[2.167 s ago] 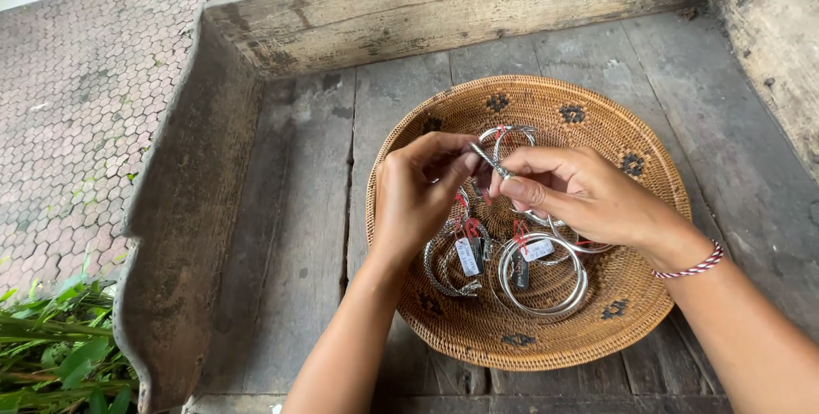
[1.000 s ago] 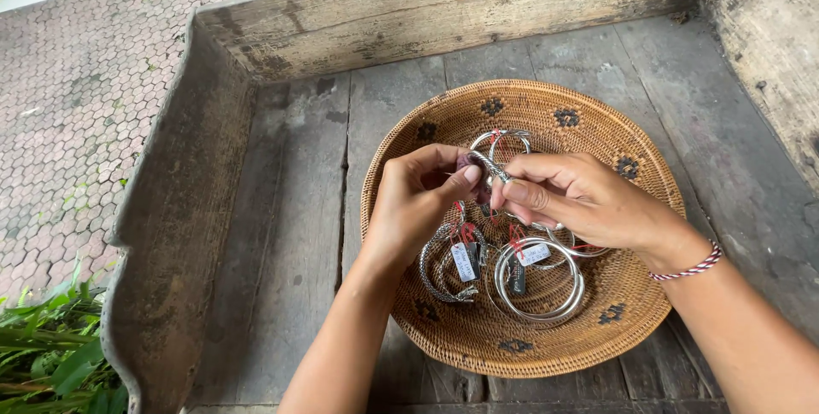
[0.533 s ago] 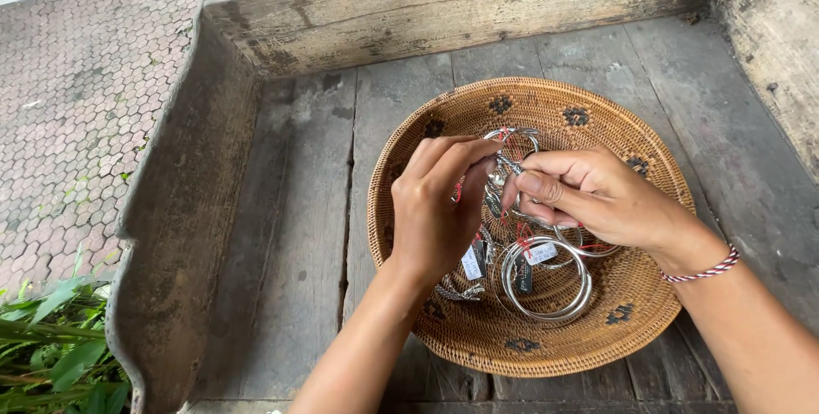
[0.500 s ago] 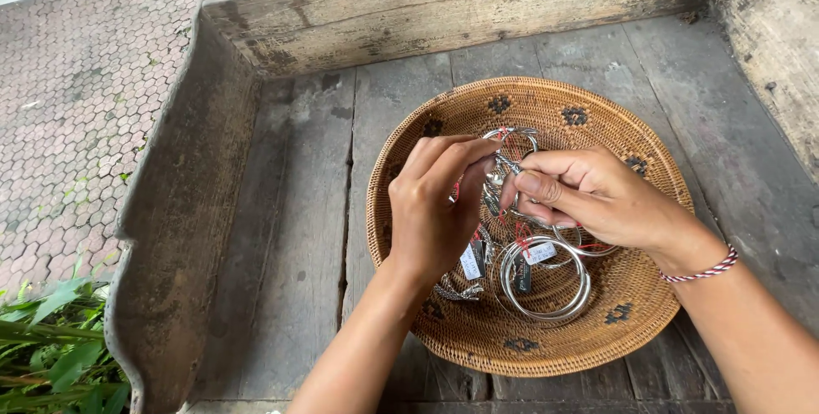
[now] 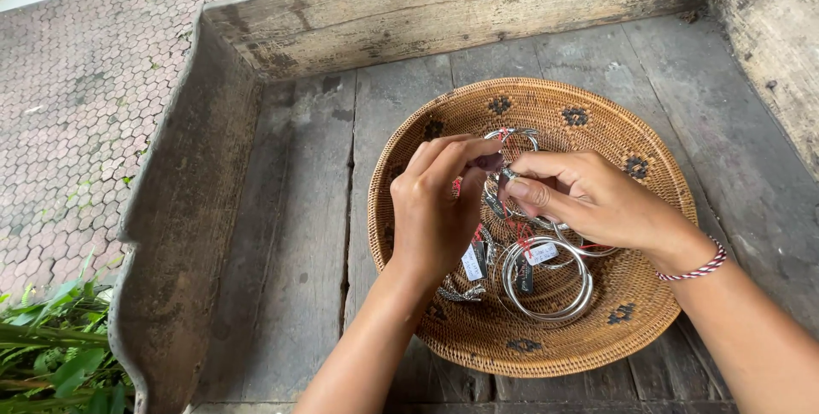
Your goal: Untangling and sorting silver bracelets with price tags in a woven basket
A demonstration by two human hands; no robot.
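A round woven basket (image 5: 597,119) sits on a weathered wooden tray (image 5: 290,235). It holds several silver bangles (image 5: 546,290) with small tags tied on red string. My left hand (image 5: 439,209) and my right hand (image 5: 597,201) meet over the basket's middle. Both pinch the same silver bangle (image 5: 503,177) between fingertips, just above the pile. A red and white cord bracelet (image 5: 695,267) circles my right wrist. Another bangle (image 5: 512,135) lies behind my fingers.
The tray has raised wooden walls at the back (image 5: 444,13), the left (image 5: 183,209) and the right (image 5: 772,30). Beyond the left wall lies patterned paving (image 5: 77,115). Green leaves (image 5: 47,346) show at the lower left.
My left hand shifted slightly right and its fingers closed in on the bangle held by my right hand. The basket and the other bangles stayed put.
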